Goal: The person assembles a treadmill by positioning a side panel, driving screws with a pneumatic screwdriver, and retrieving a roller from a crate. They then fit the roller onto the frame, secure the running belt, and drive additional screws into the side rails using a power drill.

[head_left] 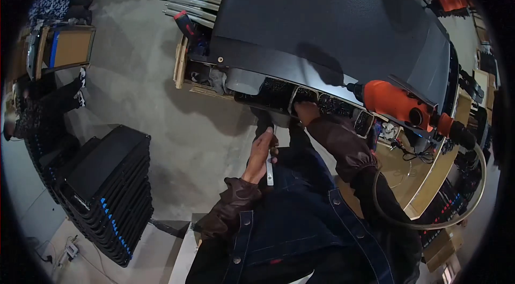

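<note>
The 2 hands are apart. The left hand [261, 150] grips a metal strip [270, 174] before the apron [292, 209]. The right hand [306, 114] reaches into a bin [293, 101]; I cannot tell its grip. An orange drill [389, 100] is right of the bin.

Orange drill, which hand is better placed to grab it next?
Probably the right hand: it is closer to the orange drill, though its fingers dip into a small bin. The left hand is farther away and seems to hold a metal strip.
</note>
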Tool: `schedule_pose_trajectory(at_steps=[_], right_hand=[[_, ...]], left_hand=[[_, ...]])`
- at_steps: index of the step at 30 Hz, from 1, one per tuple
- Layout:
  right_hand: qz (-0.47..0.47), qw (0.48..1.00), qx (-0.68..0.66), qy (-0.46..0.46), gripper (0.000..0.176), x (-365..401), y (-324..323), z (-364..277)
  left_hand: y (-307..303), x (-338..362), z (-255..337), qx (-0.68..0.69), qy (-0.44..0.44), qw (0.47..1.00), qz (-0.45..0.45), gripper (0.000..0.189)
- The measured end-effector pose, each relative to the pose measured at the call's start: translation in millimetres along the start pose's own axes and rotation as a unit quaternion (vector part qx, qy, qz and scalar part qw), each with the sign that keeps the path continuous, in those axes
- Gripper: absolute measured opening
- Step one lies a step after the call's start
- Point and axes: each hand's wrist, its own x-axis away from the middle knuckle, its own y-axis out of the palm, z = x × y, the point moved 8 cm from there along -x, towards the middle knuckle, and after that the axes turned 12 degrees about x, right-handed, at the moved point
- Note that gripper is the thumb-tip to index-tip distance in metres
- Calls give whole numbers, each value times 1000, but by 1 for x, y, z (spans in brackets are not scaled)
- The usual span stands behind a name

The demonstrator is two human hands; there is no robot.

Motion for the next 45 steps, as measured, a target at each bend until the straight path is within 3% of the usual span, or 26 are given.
schedule_pose_trajectory(at_steps=[4,7,8,9,10,12,13,17,19,21,23,24,26,27,29,30,33,35,36,37,39,40,41,43,44,45], right_hand=[[18,999,-16,25,12,3,-3,16],[36,999,-32,-2,14,10,-5,22],[-4,940,-332,85,16,16,-14,35],[-44,786,-595,161,20,24,-26,40],[-68,632,-742,213,20,34,-54,30],[-27,674,-711,198,19,55,-145,25],[-4,662,-727,182,19,66,-172,23],[76,679,-718,135,15,99,-236,27],[168,725,-665,59,13,109,-267,34],[164,725,-666,67,15,116,-275,43],[207,783,-586,27,15,124,-293,49],[209,782,-587,23,15,127,-299,52],[277,821,-499,-9,13,135,-322,52],[278,820,-500,-12,13,138,-320,50],[321,793,-517,13,12,146,-312,52],[304,763,-569,43,13,146,-302,52],[271,772,-573,41,12,142,-303,56],[244,805,-540,2,13,139,-307,58],[219,834,-506,-32,14,137,-309,57],[196,859,-469,-64,15,134,-311,56],[191,847,-495,25,13,135,-306,78],[187,798,-565,90,14,135,-293,94],[237,746,-614,103,30,132,-305,103],[279,711,-632,132,54,122,-341,112],[314,719,-615,82,70,112,-360,113],[315,724,-607,86,70,100,-374,113]], left_hand=[[0,-1,0,6,2,1000,3,36],[13,-2,-4,-8,25,998,-57,35],[22,-2,-1,-27,61,994,-84,35],[32,-1,3,-45,99,988,-113,35],[43,1,5,-68,113,978,-163,33],[67,8,7,-61,137,974,-171,31],[79,13,10,-58,156,971,-174,29],[124,32,13,-89,244,940,-220,28],[138,41,9,-89,256,937,-222,26],[149,48,5,-89,269,933,-221,24],[159,59,8,-121,338,912,-197,21],[165,63,6,-122,342,911,-197,21],[176,81,13,-174,445,868,-136,21],[180,83,7,-174,448,867,-134,21],[189,108,13,-272,596,755,-30,22],[191,110,13,-271,600,753,-26,22],[195,118,23,-284,634,719,-15,23],[187,88,18,-215,512,824,-114,21],[177,69,10,-140,425,887,-115,18],[172,60,9,-135,431,885,-117,18],[145,13,-14,-26,244,967,-69,20],[142,-3,-16,-10,209,972,-104,24],[139,-20,-16,-5,209,972,-109,24],[141,-63,-33,165,37,975,-143,24],[148,-81,-36,189,-31,970,-153,25],[151,-97,-34,191,-38,968,-160,25]])
